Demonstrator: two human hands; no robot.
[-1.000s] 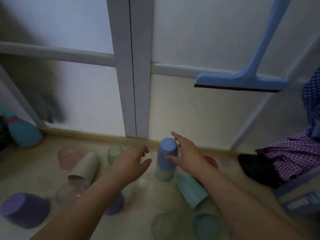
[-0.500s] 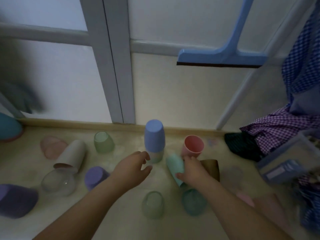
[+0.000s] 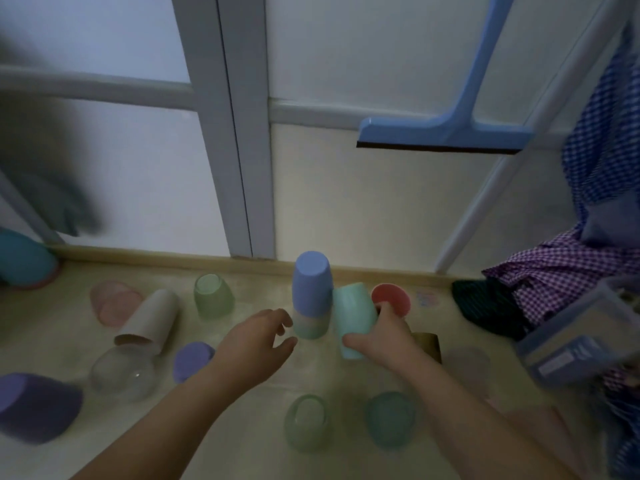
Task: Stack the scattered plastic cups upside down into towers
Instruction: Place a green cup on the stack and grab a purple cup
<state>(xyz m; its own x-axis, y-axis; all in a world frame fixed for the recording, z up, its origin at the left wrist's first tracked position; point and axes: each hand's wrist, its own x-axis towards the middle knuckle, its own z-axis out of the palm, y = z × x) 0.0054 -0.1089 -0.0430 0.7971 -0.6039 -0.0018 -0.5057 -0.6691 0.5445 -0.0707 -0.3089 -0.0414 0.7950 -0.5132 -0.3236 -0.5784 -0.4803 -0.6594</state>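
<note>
A tower stands near the door sill: a blue cup [image 3: 311,282] upside down over a pale green cup [image 3: 310,326]. My right hand [image 3: 384,337] grips a teal cup [image 3: 354,318], lifted and tilted just right of the tower. My left hand [image 3: 258,337] hovers open, left of the tower's base. Loose cups lie around: a red cup [image 3: 393,298], a brown cup [image 3: 427,344], a green cup [image 3: 211,295], a beige cup [image 3: 150,320], a small purple cup [image 3: 192,358], a clear cup [image 3: 121,372].
A large purple cup [image 3: 34,407] lies at the left edge and a pink cup [image 3: 112,301] further back. Two translucent cups [image 3: 306,422] sit close to me. A blue squeegee [image 3: 443,133] leans on the door. Checked cloth [image 3: 561,271] and a plastic box [image 3: 581,341] fill the right side.
My right hand has raised the teal cup off the floor, up beside the tower. My left hand stays open near the tower's base.
</note>
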